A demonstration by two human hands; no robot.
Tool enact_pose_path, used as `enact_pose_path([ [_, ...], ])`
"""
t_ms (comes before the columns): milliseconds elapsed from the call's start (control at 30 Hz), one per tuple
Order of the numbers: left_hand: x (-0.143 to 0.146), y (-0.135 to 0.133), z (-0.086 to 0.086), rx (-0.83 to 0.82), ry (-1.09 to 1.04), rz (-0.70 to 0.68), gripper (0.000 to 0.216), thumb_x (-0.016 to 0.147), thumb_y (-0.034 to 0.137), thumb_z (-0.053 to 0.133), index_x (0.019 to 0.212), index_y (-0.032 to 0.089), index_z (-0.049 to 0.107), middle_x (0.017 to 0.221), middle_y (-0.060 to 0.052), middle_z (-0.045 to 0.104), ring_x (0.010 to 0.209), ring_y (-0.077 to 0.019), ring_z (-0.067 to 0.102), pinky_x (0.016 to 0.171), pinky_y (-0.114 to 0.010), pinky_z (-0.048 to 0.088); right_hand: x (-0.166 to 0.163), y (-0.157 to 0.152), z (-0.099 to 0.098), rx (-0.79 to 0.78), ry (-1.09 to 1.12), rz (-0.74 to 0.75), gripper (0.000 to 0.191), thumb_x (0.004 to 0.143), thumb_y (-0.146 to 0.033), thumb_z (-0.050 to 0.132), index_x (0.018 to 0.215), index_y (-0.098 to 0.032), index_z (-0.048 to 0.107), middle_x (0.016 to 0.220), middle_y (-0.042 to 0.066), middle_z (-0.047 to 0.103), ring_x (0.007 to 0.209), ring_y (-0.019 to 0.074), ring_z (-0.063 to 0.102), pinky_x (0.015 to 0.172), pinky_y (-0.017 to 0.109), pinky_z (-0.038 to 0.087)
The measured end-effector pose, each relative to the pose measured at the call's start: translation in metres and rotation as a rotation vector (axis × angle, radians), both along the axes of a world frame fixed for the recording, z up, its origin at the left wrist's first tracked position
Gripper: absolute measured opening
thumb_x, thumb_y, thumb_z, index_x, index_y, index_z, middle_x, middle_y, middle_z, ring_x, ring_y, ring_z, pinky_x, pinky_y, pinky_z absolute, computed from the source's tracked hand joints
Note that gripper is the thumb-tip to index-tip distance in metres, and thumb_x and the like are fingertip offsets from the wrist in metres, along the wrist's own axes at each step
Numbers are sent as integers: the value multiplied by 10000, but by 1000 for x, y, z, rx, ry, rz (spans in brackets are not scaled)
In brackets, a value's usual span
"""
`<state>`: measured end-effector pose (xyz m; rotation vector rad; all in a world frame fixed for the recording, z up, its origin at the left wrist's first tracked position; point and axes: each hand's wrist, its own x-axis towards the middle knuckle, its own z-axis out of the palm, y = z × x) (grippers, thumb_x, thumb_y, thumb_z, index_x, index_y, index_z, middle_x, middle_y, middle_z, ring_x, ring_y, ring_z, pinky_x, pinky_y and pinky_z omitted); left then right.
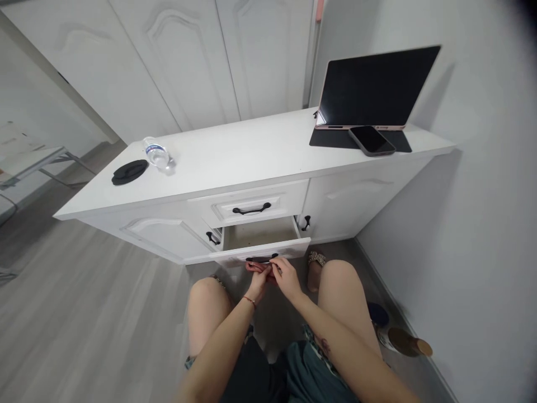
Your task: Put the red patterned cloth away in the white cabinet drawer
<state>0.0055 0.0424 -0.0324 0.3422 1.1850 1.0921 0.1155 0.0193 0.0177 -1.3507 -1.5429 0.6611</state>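
Observation:
Low in front of me, a folded reddish cloth (254, 267) is gripped in my left hand (258, 285), with a red string bracelet on that wrist. My right hand (288, 279) is closed at the cloth's other end, its fingers bent near the black handle (268, 258) of the lower drawer. That drawer (262, 232) is pulled out, and a bare light interior shows. Directly above, the upper drawer (251, 208) is closed. Part of the cloth is hidden behind my fingers.
On the white cabinet top (235, 151) stand a tablet (377, 89), a phone (372, 140), a clear plastic bottle (158, 154) and a flat black object (130, 172). My knees flank the drawer. A bottle (406, 341) is on the floor by the right wall.

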Motion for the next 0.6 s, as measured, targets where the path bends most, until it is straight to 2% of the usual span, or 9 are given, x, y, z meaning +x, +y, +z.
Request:
enact_pose_path([
  [100,16,-1,7,3,-69,-17,173,601,136,748,729,144,632,746,-43,670,804,-179,623,884,-331,426,12,0,5,41,19,-82,248,892,-190,399,961,-198,636,940,71,637,899,180,604,817,313,486],
  [233,47,3,13,-19,-139,-18,190,612,167,762,735,146,618,804,-54,667,854,-178,617,873,-314,419,35,0,13,109,22,-267,236,900,-224,402,931,-191,634,905,68,636,874,181,594,800,324,480],
  [400,85,19,26,-59,-201,-37,153,665,144,727,736,162,592,739,-21,650,729,-148,604,731,-289,437,61,-3,20,169,-14,-429,214,897,-234,419,903,-184,627,879,70,636,842,183,585,782,330,472],
  [500,92,27,39,-61,-228,-51,140,683,89,691,677,158,571,690,-7,634,671,-123,588,692,-260,434,67,-4,22,187,-8,-455,198,891,-231,431,895,-183,623,879,67,635,840,181,585,776,323,467],
  [600,84,28,53,-45,-246,-72,131,687,47,664,669,147,582,711,-19,644,693,-119,598,700,-245,440,66,-3,24,190,7,-462,194,890,-235,433,889,-185,621,873,65,633,835,181,585,778,327,464],
])
